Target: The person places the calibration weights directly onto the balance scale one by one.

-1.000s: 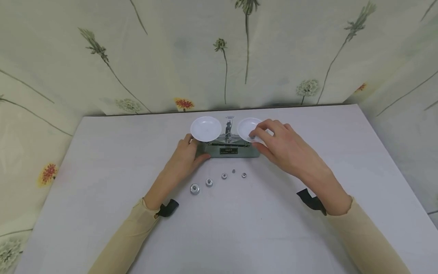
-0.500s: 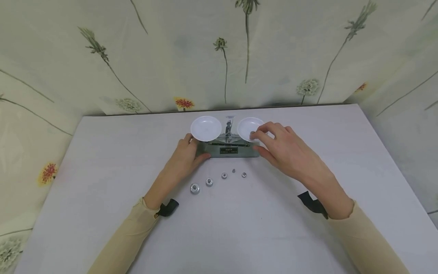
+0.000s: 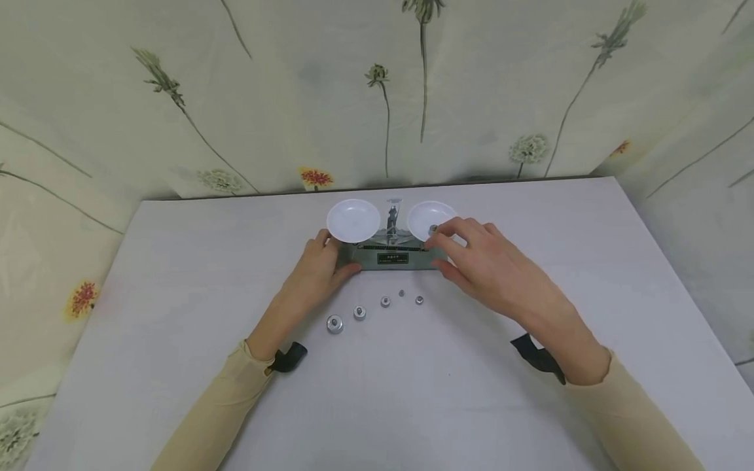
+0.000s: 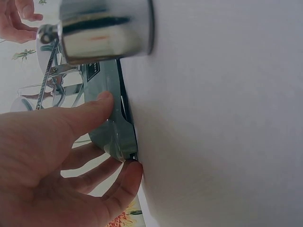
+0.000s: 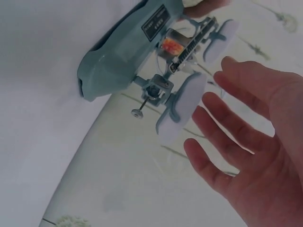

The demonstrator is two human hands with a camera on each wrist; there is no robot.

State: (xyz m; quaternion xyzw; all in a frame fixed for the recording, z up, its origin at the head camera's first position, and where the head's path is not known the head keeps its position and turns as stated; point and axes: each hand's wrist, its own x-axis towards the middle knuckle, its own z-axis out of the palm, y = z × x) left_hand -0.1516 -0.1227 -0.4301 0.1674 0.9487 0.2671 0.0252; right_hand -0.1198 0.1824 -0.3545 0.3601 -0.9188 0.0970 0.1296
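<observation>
A person's left hand [image 3: 317, 269], fingers clamped on the left end of a green balance [image 3: 394, 264], right hand [image 3: 493, 271] beside the right pan [image 3: 425, 214], its fingers apart, one metal weight [image 3: 433, 229] in this pan, five other weights [image 3: 360, 313] nearer on the desk [image 3: 406, 399]

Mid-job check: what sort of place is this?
Probably an indoor tabletop set up for a weighing exercise, though I can't tell what room. A white table stands before a flower-printed backdrop, with a two-pan balance and loose metal weights.

Tabletop weighing spot, room type unclear: white table [image 3: 389, 405], balance scale [image 3: 417, 260], weights [image 3: 334, 325], floral backdrop [image 3: 294, 98].
</observation>
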